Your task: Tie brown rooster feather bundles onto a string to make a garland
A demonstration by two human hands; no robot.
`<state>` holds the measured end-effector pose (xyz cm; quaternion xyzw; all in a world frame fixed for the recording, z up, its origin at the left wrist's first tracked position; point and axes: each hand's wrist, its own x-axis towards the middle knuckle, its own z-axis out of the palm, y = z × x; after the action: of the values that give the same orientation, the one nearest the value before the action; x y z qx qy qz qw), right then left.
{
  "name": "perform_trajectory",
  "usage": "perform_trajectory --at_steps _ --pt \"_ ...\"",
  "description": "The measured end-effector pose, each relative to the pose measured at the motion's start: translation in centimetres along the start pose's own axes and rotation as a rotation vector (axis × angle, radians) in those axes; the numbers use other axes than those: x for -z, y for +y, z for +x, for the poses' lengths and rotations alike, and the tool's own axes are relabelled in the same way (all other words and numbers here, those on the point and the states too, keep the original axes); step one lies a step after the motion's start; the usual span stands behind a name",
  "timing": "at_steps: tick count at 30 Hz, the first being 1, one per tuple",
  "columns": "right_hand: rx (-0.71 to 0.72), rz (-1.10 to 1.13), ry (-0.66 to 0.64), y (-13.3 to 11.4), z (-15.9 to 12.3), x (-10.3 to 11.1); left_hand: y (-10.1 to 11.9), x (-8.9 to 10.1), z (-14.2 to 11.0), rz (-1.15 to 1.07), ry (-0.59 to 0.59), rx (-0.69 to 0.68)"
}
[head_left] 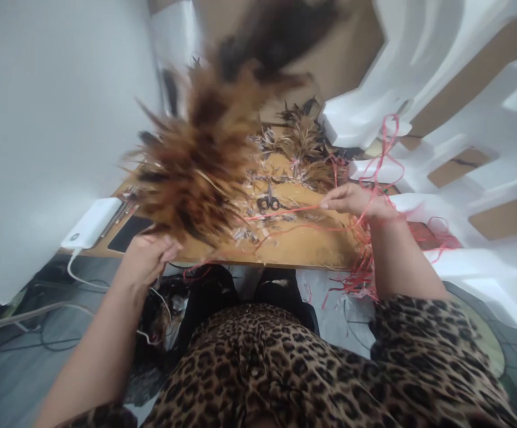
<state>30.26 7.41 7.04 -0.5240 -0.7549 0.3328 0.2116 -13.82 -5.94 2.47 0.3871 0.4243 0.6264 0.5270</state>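
My left hand (146, 255) is closed at the lower end of a large bunch of brown and black feathers (196, 160), which rises over the left side of the table and is blurred by motion. My right hand (359, 201) pinches a thin red string (291, 210) between thumb and fingertips. The string runs across toward the feather bunch, where its far end is hidden. More loose red strands (387, 142) hang around my right wrist. Between the hands, scissors (269, 203) with dark handles lie on the table.
The wooden table (303, 252) carries feather scraps and more feather bunches (305, 134) at the back. A white power bank (92, 223) with a cable and a dark flat device (128, 233) sit at the left. White foam packing (454, 178) stands at the right.
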Motion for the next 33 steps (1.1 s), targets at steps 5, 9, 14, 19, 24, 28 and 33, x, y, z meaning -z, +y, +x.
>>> perform_trajectory --at_steps 5,9,14,19,24,28,33 --pt "-0.065 -0.021 -0.181 1.0 -6.3 1.2 0.1 -1.4 1.7 -0.109 -0.009 0.013" --pt "0.020 -0.071 -0.087 -1.8 -8.3 0.7 -0.9 -4.1 2.0 -0.150 -0.035 0.068" --pt "0.144 0.272 0.059 -7.6 -5.1 -6.0 -2.1 -8.0 1.6 -0.219 -0.080 0.104" --pt "0.203 0.602 -0.070 -11.6 -0.2 -15.1 -2.4 -9.7 0.8 -0.236 -0.111 0.104" --pt "0.131 0.742 0.007 -12.4 1.9 -19.6 -2.8 -9.3 0.4 -0.201 -0.077 0.090" --pt "0.093 0.766 0.111 -11.5 2.1 -21.0 -3.8 -8.9 0.3 -0.205 -0.042 0.087" --pt "0.082 0.784 0.123 -10.6 1.7 -21.6 -5.0 -8.9 -0.1 -0.157 0.009 0.060"
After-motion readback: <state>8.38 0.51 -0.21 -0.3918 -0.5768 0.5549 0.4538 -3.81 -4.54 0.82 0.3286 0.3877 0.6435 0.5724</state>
